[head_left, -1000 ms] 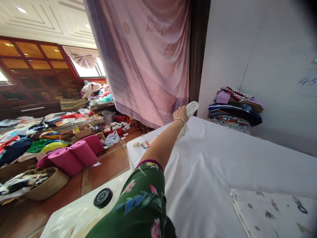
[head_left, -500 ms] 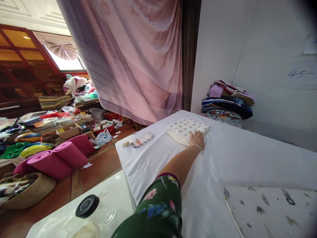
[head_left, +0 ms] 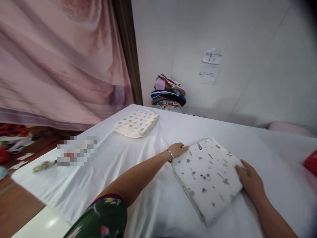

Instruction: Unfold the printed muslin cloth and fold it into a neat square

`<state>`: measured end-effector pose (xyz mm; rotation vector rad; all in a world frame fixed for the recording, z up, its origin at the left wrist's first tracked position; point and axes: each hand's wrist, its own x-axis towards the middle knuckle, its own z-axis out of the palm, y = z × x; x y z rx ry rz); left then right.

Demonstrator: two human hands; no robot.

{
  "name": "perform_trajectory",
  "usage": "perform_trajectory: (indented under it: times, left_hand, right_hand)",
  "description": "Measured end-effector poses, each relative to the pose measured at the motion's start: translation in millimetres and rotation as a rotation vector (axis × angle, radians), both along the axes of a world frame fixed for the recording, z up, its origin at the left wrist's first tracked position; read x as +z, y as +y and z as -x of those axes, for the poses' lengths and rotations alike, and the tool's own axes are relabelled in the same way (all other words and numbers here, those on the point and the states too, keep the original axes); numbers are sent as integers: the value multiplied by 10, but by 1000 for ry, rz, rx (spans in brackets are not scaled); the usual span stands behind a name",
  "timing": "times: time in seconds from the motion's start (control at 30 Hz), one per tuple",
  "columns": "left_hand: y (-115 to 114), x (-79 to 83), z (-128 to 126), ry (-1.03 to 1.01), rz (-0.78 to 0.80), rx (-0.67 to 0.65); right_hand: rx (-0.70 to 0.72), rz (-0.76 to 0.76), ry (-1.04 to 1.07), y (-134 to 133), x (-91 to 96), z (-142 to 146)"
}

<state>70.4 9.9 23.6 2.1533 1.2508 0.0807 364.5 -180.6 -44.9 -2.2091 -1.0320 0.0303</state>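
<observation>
A folded white cloth with grey printed motifs (head_left: 210,178) lies tilted at the front of the white-covered table, between my two hands. My left hand (head_left: 178,151), wearing a silver bracelet, grips its left far corner. Closed on the right edge is my right hand (head_left: 252,180), thumb on top and the other fingers partly hidden. Farther back on the left, a second folded cloth with small grey prints (head_left: 138,123) lies by itself, away from both hands.
The white-covered table (head_left: 223,132) fills the middle. A pixelated object (head_left: 76,152) with a tassel (head_left: 44,166) lies near its left edge. Behind stand a stack of folded fabrics (head_left: 169,94) and a wall with paper notes (head_left: 208,75). A pink curtain (head_left: 61,66) hangs left.
The view has swung right. My left hand has left the far cloth and moved to the nearer folded cloth. My right hand has come into view, holding that cloth's right edge.
</observation>
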Motion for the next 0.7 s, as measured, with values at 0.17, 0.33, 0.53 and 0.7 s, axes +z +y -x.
perform_trajectory:
  times: [0.17, 0.33, 0.53, 0.7]
  left_hand:
    - [-52, 112, -59, 91, 24, -35]
    - [-261, 72, 46, 99, -8, -21]
    - [-676, -92, 183, 47, -56, 33]
    - [-795, -160, 178, -22, -52, 85]
  right_hand:
    - [31, -20, 42, 19, 45, 22]
    - [172, -54, 32, 151, 121, -78]
    - [242, 77, -47, 616, 327, -228]
    - [197, 205, -133, 753, 400, -170]
